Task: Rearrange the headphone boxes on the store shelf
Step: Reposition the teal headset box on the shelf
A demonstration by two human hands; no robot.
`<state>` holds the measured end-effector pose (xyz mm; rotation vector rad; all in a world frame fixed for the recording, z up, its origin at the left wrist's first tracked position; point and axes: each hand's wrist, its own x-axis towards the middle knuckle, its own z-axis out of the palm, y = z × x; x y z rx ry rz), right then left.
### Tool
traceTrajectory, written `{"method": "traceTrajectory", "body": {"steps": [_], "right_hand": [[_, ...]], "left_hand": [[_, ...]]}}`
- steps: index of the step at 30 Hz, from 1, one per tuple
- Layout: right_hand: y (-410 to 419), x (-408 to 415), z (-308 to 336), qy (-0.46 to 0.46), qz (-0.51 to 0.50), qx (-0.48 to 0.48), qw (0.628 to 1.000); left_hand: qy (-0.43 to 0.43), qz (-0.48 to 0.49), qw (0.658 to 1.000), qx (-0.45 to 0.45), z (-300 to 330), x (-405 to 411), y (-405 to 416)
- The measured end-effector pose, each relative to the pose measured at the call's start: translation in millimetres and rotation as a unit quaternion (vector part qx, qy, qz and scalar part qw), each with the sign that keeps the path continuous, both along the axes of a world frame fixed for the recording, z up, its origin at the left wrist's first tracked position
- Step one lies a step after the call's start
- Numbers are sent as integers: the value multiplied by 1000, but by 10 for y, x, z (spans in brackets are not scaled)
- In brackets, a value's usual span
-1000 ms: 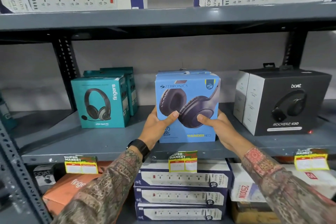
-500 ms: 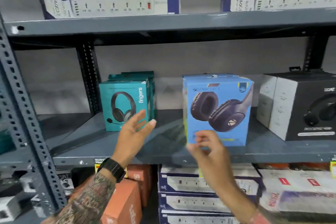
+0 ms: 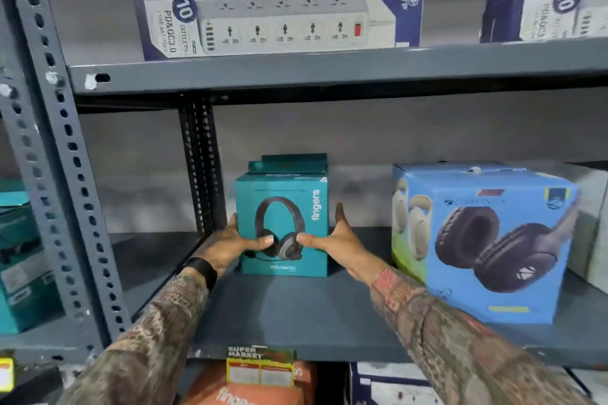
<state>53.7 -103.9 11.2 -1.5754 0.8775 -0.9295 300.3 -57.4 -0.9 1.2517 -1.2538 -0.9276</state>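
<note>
- Grey shelf (image 3: 296,316) carries everything, under the grip.
- Blue headphone box (image 3: 487,246) stands right of the grip, apart.
- Teal headphone box (image 3: 283,223) stands upright, clamped between both hands.
- Left hand (image 3: 235,240) and right hand (image 3: 332,238) press its sides, thumbs on front.

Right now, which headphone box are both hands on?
The front teal box, left hand and right hand clasping its sides. The bigger blue box to its right stands untouched.

Dim, even light, soft shadow under the upper shelf (image 3: 329,76); edges bowed and blurred.
</note>
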Motion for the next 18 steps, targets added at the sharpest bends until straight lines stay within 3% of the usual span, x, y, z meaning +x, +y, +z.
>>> {"method": "traceTrajectory", "body": {"steps": [9, 18], "right_hand": [[-407, 99, -285, -56, 19, 3, 998], [-87, 28, -264, -56, 10, 9, 998]], "left_hand": [[29, -47, 998, -3, -164, -5, -304], [-16, -11, 1000, 3, -78, -60, 135]]}}
